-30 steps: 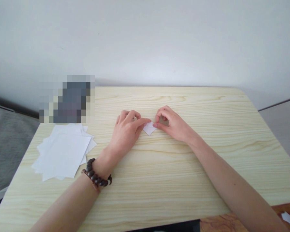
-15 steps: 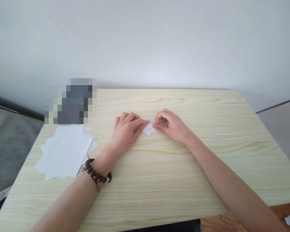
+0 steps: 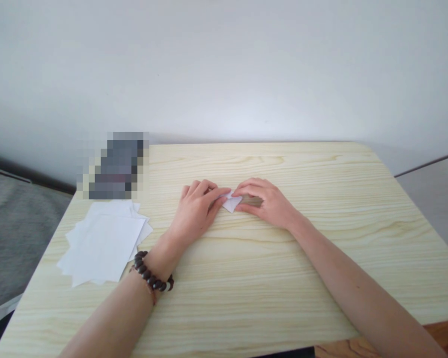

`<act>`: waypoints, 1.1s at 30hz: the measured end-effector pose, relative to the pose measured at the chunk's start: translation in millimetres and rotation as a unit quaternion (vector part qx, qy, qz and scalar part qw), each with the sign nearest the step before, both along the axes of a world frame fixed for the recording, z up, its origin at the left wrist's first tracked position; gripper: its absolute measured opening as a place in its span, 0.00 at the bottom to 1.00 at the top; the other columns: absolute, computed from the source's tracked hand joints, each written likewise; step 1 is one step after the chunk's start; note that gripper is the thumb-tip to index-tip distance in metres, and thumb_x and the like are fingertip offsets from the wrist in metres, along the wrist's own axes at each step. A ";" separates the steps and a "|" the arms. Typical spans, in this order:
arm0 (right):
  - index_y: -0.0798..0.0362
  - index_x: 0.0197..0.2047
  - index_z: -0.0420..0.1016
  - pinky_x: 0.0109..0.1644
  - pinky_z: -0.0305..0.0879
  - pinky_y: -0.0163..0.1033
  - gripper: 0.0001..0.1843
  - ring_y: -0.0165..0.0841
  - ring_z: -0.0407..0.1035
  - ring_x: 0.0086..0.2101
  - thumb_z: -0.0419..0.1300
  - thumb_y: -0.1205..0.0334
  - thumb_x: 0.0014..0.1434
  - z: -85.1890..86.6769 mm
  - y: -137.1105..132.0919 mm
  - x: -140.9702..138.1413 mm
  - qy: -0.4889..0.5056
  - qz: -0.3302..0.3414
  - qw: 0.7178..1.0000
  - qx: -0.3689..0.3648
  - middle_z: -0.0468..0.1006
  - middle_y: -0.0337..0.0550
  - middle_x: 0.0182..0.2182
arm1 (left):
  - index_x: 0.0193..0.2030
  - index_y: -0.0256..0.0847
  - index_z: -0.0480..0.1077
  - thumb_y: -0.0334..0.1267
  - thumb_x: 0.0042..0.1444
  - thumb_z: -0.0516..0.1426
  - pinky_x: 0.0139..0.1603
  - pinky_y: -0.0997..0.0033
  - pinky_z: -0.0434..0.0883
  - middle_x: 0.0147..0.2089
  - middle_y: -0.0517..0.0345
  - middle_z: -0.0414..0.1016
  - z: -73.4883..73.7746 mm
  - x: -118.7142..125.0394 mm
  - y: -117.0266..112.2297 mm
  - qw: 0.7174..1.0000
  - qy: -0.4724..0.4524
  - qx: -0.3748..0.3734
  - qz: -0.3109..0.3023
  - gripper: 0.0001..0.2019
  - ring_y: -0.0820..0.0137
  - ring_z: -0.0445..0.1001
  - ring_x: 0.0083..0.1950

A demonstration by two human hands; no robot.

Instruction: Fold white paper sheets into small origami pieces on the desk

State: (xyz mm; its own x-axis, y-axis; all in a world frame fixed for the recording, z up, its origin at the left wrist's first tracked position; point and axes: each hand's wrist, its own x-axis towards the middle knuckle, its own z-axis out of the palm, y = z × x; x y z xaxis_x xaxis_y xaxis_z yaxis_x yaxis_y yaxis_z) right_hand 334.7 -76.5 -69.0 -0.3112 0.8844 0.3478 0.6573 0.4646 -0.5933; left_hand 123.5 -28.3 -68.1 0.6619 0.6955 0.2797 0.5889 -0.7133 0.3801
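A small white folded piece of paper lies near the middle of the table, one corner pointing towards me. My left hand pinches its left side between thumb and index finger, the other fingers curled behind. On the right, my right hand has its index fingertip on the paper's upper part and its thumb at the lower right edge, with a gap between the two fingers. Fingertips cover the paper's upper edge. A dark beaded bracelet circles my left wrist.
A loose stack of white paper sheets lies fanned out on the left of the wood-grain table. Behind it is a dark pixelated object. A pale wall borders the table's far edge.
My right index finger has stretched from a curl onto the paper's upper part, and the right thumb has shifted to its lower edge. The left hand keeps its pinch. The view has tilted slightly.
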 end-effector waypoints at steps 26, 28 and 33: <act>0.53 0.35 0.77 0.36 0.65 0.34 0.08 0.29 0.70 0.35 0.57 0.64 0.62 5.2 -2.4 -6.5 0.115 -0.038 0.992 -0.025 0.75 0.43 0.35 | 0.39 0.39 0.74 0.39 0.64 0.53 0.42 0.69 0.68 0.38 0.54 0.75 2.7 -0.2 9.4 0.986 -0.132 -0.072 -0.076 0.10 0.68 0.71 0.40; 0.53 0.34 0.77 0.38 0.65 0.35 0.08 0.30 0.70 0.35 0.57 0.64 0.62 7.1 -2.1 -6.6 0.118 -0.048 0.991 -0.043 0.76 0.42 0.33 | 0.39 0.40 0.74 0.39 0.63 0.53 0.43 0.68 0.68 0.37 0.55 0.76 3.0 -0.6 9.9 0.985 -0.129 -0.083 -0.080 0.10 0.68 0.71 0.41; 0.52 0.37 0.77 0.36 0.63 0.35 0.07 0.29 0.71 0.33 0.58 0.61 0.61 8.4 -4.0 -5.6 0.141 -0.071 0.983 -0.093 0.80 0.40 0.32 | 0.43 0.41 0.73 0.42 0.62 0.54 0.43 0.67 0.69 0.39 0.55 0.79 1.3 -0.8 8.3 0.970 -0.167 -0.178 -0.012 0.10 0.67 0.75 0.40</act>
State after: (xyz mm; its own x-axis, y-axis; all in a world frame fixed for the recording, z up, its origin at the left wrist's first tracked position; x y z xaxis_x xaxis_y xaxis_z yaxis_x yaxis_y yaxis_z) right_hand 329.1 -80.5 -60.6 -0.0935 0.9684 0.2314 0.5050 0.2464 -0.8272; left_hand 122.7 -20.0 -66.8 0.5934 0.7725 0.2262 0.3745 -0.5137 0.7719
